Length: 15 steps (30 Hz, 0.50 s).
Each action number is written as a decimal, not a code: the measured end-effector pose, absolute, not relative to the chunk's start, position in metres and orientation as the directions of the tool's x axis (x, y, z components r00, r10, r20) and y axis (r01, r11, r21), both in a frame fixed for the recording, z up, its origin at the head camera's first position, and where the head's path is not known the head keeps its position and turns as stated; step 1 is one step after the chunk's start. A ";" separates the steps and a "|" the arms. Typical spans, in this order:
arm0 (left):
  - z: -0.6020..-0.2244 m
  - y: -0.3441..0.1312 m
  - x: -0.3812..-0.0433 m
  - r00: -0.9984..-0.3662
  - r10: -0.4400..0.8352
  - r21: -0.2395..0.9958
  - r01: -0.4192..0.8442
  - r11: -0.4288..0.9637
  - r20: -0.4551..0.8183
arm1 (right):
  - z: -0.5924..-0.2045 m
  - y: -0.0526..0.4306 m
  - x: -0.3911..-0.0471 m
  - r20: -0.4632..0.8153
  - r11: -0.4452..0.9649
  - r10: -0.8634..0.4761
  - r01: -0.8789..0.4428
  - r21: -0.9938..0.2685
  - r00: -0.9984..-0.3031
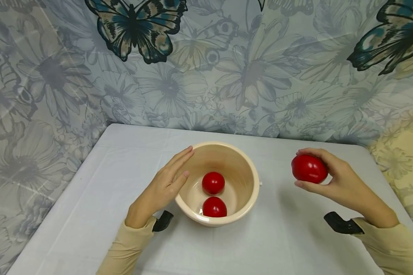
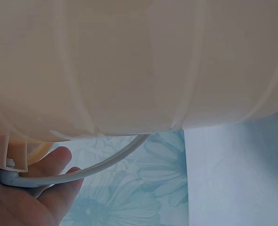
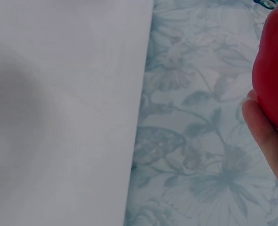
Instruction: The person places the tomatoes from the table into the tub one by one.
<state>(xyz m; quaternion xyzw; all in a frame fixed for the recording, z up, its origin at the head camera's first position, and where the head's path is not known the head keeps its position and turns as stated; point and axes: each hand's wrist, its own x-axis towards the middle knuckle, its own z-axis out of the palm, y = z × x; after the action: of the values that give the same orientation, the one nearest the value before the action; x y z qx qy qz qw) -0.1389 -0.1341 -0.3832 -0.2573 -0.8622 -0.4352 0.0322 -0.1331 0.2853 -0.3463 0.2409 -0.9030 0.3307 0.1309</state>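
Observation:
A cream bucket (image 1: 252, 168) stands at the middle of the table. Inside it lie two smooth, round red things like tomatoes, one (image 1: 213, 183) farther back and the other (image 1: 215, 207) near the front wall. My left hand (image 1: 161, 186) rests along the bucket's left rim with its fingers extended. In the left wrist view, the bucket's pale grey handle (image 2: 115, 159) crosses in front of that hand's fingers (image 2: 59, 160). Off to the right, my right hand (image 1: 340, 179) holds a glossy red bell pepper (image 1: 309, 168) between thumb and fingers, raised above the tabletop.
A white cloth covers the table (image 1: 99, 198), whose back edge meets a curtain (image 1: 192, 95) printed with flowers and butterflies. A black wrist mount (image 1: 163, 220) sits on the left sleeve, and another mount (image 1: 342, 224) on the right.

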 end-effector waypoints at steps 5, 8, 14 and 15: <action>-0.383 -0.133 -0.139 -0.865 0.415 0.732 0.474 0.490 0.282 | -0.341 0.277 -0.131 0.419 0.613 -0.368 -0.556 -0.562 -0.830; -0.383 -0.133 -0.139 -0.864 0.417 0.732 0.476 0.488 0.283 | -0.338 0.271 -0.130 0.435 0.600 -0.389 -0.582 -0.549 -0.812; -0.384 -0.134 -0.139 -0.864 0.416 0.730 0.475 0.491 0.283 | -0.331 0.261 -0.129 0.461 0.583 -0.420 -0.622 -0.523 -0.782; -0.384 -0.134 -0.139 -0.864 0.416 0.730 0.475 0.491 0.283 | -0.331 0.260 -0.129 0.464 0.580 -0.423 -0.626 -0.522 -0.779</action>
<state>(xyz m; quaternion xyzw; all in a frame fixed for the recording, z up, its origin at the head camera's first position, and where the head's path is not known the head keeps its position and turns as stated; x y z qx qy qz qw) -0.1389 -0.1335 -0.3836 -0.2582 -0.8628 -0.4332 0.0342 -0.1292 0.2596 -0.3305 0.2989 -0.8767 0.3474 0.1461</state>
